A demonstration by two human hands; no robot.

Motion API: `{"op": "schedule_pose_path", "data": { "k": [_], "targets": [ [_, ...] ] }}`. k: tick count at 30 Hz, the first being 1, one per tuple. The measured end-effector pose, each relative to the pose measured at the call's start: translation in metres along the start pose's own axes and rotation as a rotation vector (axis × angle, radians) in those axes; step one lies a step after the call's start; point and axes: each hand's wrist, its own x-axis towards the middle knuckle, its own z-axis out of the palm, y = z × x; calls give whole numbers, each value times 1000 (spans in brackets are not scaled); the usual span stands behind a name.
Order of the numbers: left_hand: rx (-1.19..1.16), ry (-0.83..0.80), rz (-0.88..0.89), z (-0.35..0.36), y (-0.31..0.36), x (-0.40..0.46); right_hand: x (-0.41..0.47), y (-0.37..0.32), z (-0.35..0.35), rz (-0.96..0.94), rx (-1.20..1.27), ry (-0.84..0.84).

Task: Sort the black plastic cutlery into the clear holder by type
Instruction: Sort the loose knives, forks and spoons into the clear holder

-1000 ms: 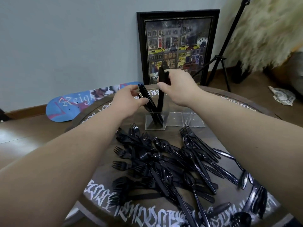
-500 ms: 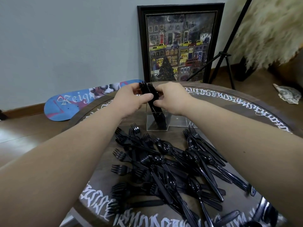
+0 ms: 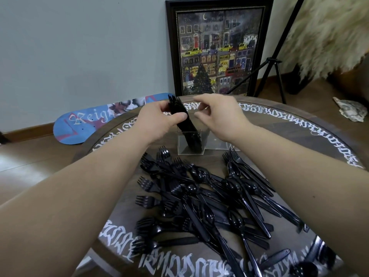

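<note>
A clear holder [image 3: 214, 143] with side-by-side compartments stands on the round table. Its left compartment holds a leaning bundle of black cutlery [image 3: 187, 128]. My left hand [image 3: 159, 118] grips the top of that bundle between thumb and fingers. My right hand [image 3: 217, 116] hovers just right of the bundle above the holder, fingers loosely curled and holding nothing. A loose pile of black forks, spoons and knives [image 3: 203, 196] lies on the table in front of the holder.
The round dark table [image 3: 299, 136] has white lettering round its rim. A framed picture [image 3: 217, 50] leans on the wall behind, a skateboard deck [image 3: 89, 122] lies on the floor at left, and a tripod [image 3: 279, 62] stands at right.
My right hand has let go of the cutlery it lowered into the left compartment and drawn off to the right. My left hand still holds the bundle.
</note>
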Motion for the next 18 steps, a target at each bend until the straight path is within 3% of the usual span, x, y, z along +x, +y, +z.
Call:
{"op": "schedule_pose_path", "data": {
  "k": [4,9,18],
  "targets": [
    [158,-7,-53,7,-12,-20,-33,29,-15,75,-199,104],
    [198,-23,-109,33,-20,-29,-61,53,-15,219,-260,-161],
    [198,61,-114,47,-14,-22,-52,55,-16,172,-294,-175]
  ]
}}
